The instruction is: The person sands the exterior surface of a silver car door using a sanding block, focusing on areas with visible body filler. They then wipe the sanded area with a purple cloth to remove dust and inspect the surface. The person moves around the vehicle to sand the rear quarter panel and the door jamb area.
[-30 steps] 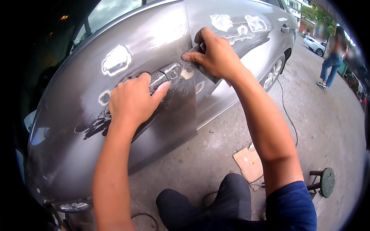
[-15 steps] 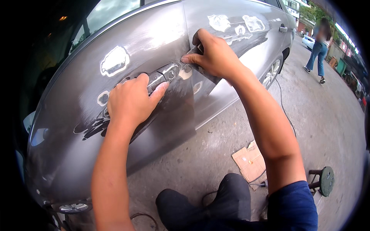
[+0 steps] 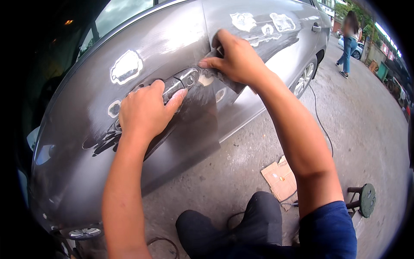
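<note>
A grey car door fills the left and middle, its paint scuffed and dusty. My left hand is closed round the door handle, thumb along its lower side. Just right of the handle's keyhole end, my right hand pinches a dark sheet of sandpaper against the door. The sheet's lower part sticks out below the palm; the rest is hidden by the fingers. Bare pale patches, such as the one above my left hand, dot the door.
A rear door with more sanded patches continues rightward. On the concrete lie a cardboard piece and a dark cable. A round-topped stool stands at right. A person is at the far right.
My right hand and the sandpaper have shifted slightly left and up beside the handle. My left hand keeps its grip. The person at the far right has walked farther away.
</note>
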Demonstrator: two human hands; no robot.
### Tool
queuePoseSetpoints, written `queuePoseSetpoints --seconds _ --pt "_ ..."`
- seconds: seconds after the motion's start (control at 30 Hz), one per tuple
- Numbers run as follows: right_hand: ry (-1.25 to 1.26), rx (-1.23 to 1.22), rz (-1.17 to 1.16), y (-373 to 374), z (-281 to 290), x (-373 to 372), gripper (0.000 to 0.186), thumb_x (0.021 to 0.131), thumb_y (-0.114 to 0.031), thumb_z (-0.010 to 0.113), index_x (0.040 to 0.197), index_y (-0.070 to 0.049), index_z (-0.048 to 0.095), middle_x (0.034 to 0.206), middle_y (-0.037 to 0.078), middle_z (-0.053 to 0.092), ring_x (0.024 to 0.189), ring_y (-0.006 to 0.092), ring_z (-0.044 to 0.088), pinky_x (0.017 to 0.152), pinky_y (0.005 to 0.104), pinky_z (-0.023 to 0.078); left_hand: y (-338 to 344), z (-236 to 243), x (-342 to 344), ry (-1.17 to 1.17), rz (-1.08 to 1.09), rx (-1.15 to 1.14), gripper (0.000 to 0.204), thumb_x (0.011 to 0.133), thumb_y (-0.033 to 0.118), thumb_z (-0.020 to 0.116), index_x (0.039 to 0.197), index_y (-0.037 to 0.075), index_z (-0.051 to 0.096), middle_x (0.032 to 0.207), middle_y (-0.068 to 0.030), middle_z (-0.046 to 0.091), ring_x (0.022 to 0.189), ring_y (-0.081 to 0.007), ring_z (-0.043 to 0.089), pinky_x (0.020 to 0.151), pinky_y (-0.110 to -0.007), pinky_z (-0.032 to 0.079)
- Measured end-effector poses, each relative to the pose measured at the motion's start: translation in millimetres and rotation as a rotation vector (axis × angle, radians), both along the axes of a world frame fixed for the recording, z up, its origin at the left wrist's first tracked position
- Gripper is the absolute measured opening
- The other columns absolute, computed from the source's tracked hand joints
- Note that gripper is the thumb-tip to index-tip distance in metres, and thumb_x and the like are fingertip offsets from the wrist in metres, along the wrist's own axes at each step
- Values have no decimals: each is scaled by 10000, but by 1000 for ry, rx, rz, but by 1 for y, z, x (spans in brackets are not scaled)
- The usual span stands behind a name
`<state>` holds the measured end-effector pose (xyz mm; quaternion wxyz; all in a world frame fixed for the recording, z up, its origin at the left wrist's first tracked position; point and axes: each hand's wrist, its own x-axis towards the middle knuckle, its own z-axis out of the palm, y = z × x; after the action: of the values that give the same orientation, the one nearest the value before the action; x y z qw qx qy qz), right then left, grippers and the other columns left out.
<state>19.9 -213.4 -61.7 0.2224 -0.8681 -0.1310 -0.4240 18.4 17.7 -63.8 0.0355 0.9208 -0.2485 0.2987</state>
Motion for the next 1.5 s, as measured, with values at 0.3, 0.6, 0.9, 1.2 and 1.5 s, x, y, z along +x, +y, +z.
queuePoseSetpoints --seconds 0.3,0.6,0.9,1.2,1.5 --pt "29 284 3 -7 -23 3 602 710 -441 843 995 -4 544 779 134 613 745 236 593 694 357 484 -2 1 -1 21 8 4 522 872 538 598 786 23 586 749 -198 658 755 -402 631 680 -493 473" --pt "103 509 57 -12 -33 11 611 718 -444 834 1013 10 550 887 213 662 862 311 648 774 377 504 -1 0 1 10 -1 -3 524 867 530 607 776 16 579 741 -204 650 746 -410 619 677 -506 461" --pt "127 510 91 -21 -49 21 605 697 -431 853 1004 -6 552 849 168 644 821 267 619 764 369 496 -2 0 0 13 22 3 524 866 531 607 775 16 578 746 -207 651 753 -414 617 680 -506 460" --pt "102 576 145 -18 -54 26 608 699 -426 854 1015 -2 554 921 190 649 882 274 624 799 366 493 -3 -1 0 -43 -5 6 537 865 529 615 753 8 556 711 -215 627 716 -425 602 649 -504 448" --pt "141 636 204 -18 -72 32 546 726 -385 849 993 -19 545 847 118 608 794 204 566 734 336 482 -4 1 2 -61 -29 -6 554 866 533 611 743 -2 543 691 -226 609 703 -438 584 641 -516 432"
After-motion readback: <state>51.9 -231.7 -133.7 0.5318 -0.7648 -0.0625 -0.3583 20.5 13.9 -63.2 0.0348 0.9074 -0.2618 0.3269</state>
